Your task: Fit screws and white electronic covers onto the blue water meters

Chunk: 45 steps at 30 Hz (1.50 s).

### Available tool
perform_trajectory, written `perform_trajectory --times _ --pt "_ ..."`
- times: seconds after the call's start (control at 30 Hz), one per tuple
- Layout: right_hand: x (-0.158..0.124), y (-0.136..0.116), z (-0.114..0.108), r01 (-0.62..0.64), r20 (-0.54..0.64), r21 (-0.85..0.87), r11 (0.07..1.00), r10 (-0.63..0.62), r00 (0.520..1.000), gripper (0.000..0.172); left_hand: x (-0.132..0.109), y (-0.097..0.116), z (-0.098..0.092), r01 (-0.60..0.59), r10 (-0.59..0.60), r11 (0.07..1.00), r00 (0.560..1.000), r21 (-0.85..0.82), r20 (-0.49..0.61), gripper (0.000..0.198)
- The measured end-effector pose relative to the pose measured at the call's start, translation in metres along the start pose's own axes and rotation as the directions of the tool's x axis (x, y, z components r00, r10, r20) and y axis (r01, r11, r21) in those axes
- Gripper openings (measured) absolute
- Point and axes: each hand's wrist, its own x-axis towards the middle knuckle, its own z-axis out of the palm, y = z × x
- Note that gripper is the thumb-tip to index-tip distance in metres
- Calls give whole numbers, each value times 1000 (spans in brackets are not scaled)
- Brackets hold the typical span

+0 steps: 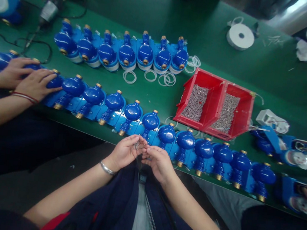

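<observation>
Small screws [136,145] are pinched in left hand [125,151]; right hand [159,162] curled, picking one (lower centre); blue water-meter bodies [150,121] nearby appear unscrewed.

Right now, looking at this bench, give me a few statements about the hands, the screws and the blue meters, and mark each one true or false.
1. The left hand holds a bunch of small screws. True.
2. The red bin is empty. False: both its compartments hold screws.
3. The right hand rests inside the red bin. False: it is close beside the left hand, at the near row of blue meters.
4. A co-worker's hands lie on meters at the left. True.
</observation>
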Motion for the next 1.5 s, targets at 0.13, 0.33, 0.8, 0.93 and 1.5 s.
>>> perform_trajectory --times 0.13,0.33,0.8,0.93,1.5 --pt "0 1 4 -18 -17 -37 999 17 1000 25 -4 -1 0 -11 9 998 1000 62 25 12" --pt "9 17 11 128 -213 -283 951 -193 958 14 -3 -8 -2 14 -12 998 999 58 -32 9" --pt "46 -13 -52 254 470 -883 -395 -752 463 15 12 3 -14 127 -139 990 966 -68 -218 14" --pt "65 -19 -52 194 544 -813 -549 -599 588 19 8 4 -13 149 -164 985 963 -83 -215 16" --pt "10 -8 -6 279 338 -940 -197 -653 677 11 1 -7 -1 99 -102 995 985 -30 -142 16"
